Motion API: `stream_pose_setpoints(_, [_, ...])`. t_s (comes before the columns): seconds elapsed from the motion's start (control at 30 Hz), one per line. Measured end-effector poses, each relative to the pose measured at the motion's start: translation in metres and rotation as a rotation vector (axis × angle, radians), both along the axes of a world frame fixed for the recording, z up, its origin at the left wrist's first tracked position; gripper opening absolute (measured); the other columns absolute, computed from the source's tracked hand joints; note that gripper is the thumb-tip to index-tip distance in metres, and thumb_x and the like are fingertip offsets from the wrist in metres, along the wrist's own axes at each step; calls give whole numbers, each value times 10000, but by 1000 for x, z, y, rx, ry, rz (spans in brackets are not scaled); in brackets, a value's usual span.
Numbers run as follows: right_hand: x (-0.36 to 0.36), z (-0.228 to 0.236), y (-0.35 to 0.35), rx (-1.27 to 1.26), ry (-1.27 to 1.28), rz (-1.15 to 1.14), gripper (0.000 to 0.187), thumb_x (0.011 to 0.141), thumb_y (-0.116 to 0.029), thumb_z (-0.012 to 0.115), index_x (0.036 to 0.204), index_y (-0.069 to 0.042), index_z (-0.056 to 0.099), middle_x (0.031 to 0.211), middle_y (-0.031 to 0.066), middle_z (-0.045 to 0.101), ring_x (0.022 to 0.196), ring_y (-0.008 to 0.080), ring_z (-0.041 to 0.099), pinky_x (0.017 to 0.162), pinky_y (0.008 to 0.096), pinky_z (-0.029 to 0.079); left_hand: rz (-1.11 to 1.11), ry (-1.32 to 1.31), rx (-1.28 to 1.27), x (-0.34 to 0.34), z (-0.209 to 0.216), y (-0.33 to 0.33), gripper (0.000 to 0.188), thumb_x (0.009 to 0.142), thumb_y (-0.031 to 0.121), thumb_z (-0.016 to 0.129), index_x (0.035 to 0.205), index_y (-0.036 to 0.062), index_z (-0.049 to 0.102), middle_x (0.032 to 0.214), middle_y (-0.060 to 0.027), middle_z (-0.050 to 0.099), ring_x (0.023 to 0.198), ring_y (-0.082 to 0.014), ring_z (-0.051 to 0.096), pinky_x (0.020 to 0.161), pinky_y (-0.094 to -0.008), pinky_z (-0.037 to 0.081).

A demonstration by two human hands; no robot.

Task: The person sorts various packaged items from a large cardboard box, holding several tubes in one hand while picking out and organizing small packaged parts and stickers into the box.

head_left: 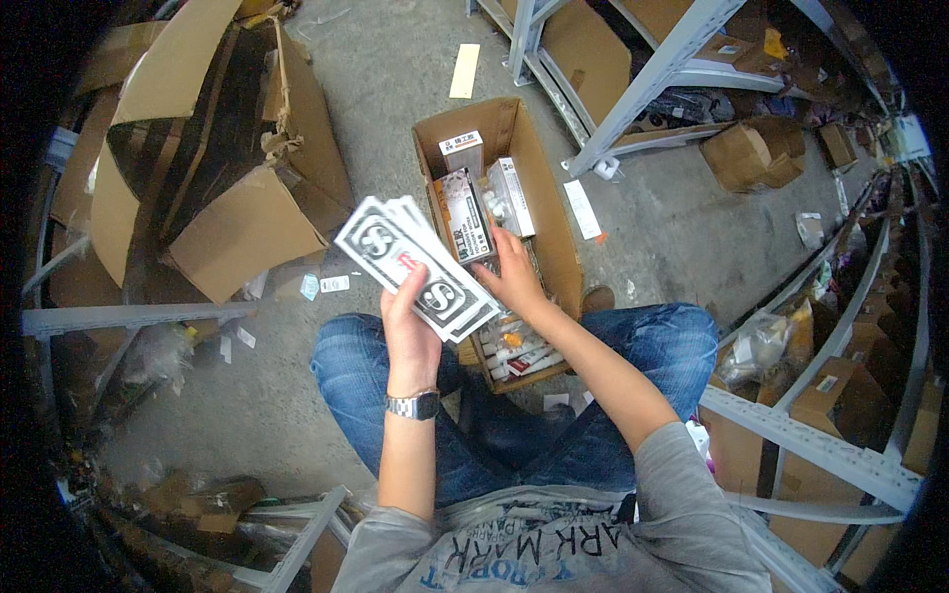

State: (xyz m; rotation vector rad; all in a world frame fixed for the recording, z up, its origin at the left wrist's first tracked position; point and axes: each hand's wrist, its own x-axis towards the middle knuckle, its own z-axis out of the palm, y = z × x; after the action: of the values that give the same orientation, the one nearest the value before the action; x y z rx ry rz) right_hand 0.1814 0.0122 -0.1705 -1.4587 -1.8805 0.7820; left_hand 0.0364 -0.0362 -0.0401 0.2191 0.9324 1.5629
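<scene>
Paper slips [381,240] pinched in left hand [408,321], small box [459,212] touched by half-open right hand [512,277], firm grip can't be told.

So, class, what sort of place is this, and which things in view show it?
Probably a storeroom or warehouse aisle: grey metal shelving stands on both sides, a large open cardboard box is at left, and the floor looks like concrete.

Four fingers of the left hand [405,321] are hidden under the papers [442,288]; the right hand [516,282] covers some of the carton's [556,212] contents. A knee hides most of a shoe [598,299]. The bottom edge cuts the shirt [563,549]. Rim clutter is blurred, perhaps packaging.
</scene>
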Motion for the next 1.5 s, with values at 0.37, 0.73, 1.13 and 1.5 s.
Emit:
stream_pose_setpoints(0.37, [-4,-2,23,28,-178,-26,477,696,93,474,1165,18,428,1102,190,486,1027,354,460,872,392,405,-117,-7,-159,17,-24,3,252,794,95,574,1031,17,539,940,-65,611,824,-165,610,721,-289,512])
stream_pose_setpoints(0.73, [2,1,49,-288,15,-396,313,796,-19,463,1107,15,482,845,239,598,827,386,580,723,446,449,-92,-111,-183,11,-30,3,300,823,68,536,1110,-11,493,1032,-104,584,901,-186,593,770,-296,500])
stream_pose_setpoints(1.13, [-1,3,79,-17,-588,-91,150,768,-25,458,893,-9,540,713,211,611,684,368,616,604,445,495,-75,-128,-178,11,-27,3,291,817,61,548,1093,-16,493,1016,-106,584,891,-180,595,760,-291,504])
stream_pose_setpoints(1.5, [0,14,73,-9,-372,-159,153,815,-65,435,938,-13,509,724,243,592,684,402,590,624,482,465,-84,-103,-153,12,-30,4,257,816,84,558,1059,5,526,985,-81,601,856,-165,602,733,-287,508])
